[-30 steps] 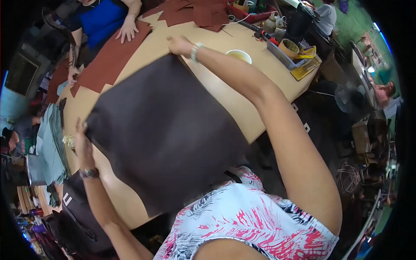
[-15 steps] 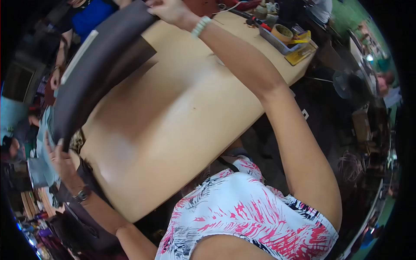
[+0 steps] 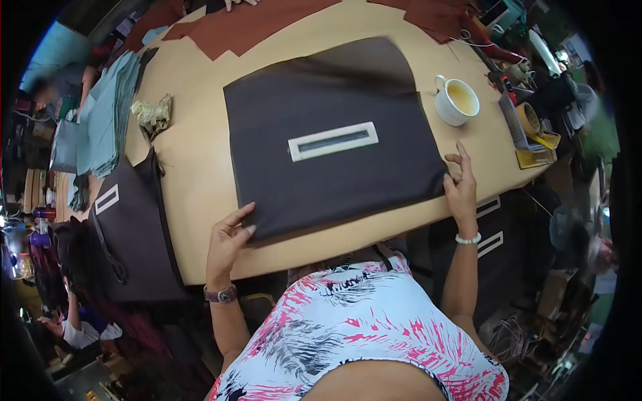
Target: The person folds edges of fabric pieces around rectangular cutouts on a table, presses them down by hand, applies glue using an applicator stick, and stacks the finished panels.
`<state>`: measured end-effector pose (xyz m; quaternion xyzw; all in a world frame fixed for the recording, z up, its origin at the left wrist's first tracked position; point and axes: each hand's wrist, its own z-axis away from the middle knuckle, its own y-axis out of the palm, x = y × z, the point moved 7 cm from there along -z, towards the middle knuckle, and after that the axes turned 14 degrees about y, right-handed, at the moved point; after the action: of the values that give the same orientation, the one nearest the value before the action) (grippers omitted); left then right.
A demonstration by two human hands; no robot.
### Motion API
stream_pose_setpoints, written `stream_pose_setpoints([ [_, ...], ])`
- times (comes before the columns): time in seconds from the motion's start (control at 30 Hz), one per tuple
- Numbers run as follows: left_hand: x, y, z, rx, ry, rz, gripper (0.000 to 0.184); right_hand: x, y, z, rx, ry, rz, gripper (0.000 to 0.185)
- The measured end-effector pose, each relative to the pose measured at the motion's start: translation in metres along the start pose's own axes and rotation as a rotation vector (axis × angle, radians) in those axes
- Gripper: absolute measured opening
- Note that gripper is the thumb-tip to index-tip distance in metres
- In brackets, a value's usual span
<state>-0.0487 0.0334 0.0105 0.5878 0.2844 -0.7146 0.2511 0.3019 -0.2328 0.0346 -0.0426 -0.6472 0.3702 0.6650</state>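
A dark fabric piece lies spread on the tan table, its far edge slightly raised and curled. On its upper face is a white rectangular frame around a dark slot. My left hand pinches the near left corner between thumb and fingers. At the near right corner my right hand grips the edge with thumb and finger, other fingers partly extended. A white cup with yellowish liquid stands just beyond the fabric's right side.
Red-brown cloth lies at the far edge, near another person's hand. Grey-green fabric and a crumpled item sit left. Another dark piece drapes over the left edge. A basket stands right.
The dark fabric has come down from the air onto the table, with the white frame now facing up. Both my hands have moved to its near corners, and the view has turned.
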Motion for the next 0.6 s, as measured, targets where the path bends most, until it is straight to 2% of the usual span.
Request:
stream_pose_setpoints([
  [0.03, -0.003, 0.006, 0.005, 0.068, -0.018, 0.02, 0.042, -0.001, -0.003, 0.004, -0.002, 0.089, 0.057, 0.062],
  [0.13, -0.023, 0.012, -0.018, 0.133, 0.133, -0.02, 0.046, 0.01, 0.006, -0.014, -0.036, -0.206, 0.101, 0.066],
  [0.23, -0.033, 0.002, -0.066, -0.001, 0.277, -0.177, 0.043, 0.05, 0.027, -0.038, -0.096, -0.364, 0.231, 0.07],
  [0.33, -0.023, 0.0, -0.112, -0.042, 0.297, -0.197, 0.039, 0.069, 0.052, -0.071, -0.147, -0.531, 0.147, 0.072],
  [0.43, -0.03, 0.007, -0.136, -0.033, 0.375, -0.228, 0.035, 0.083, 0.06, -0.094, -0.211, -0.508, 0.066, 0.079],
  [0.53, -0.05, 0.009, -0.146, -0.054, 0.514, -0.281, 0.035, 0.095, 0.055, -0.106, -0.237, -0.398, -0.051, 0.085],
  [0.6, -0.048, 0.002, -0.157, -0.072, 0.488, -0.172, 0.035, 0.094, 0.056, -0.119, -0.233, -0.333, -0.122, 0.087],
])
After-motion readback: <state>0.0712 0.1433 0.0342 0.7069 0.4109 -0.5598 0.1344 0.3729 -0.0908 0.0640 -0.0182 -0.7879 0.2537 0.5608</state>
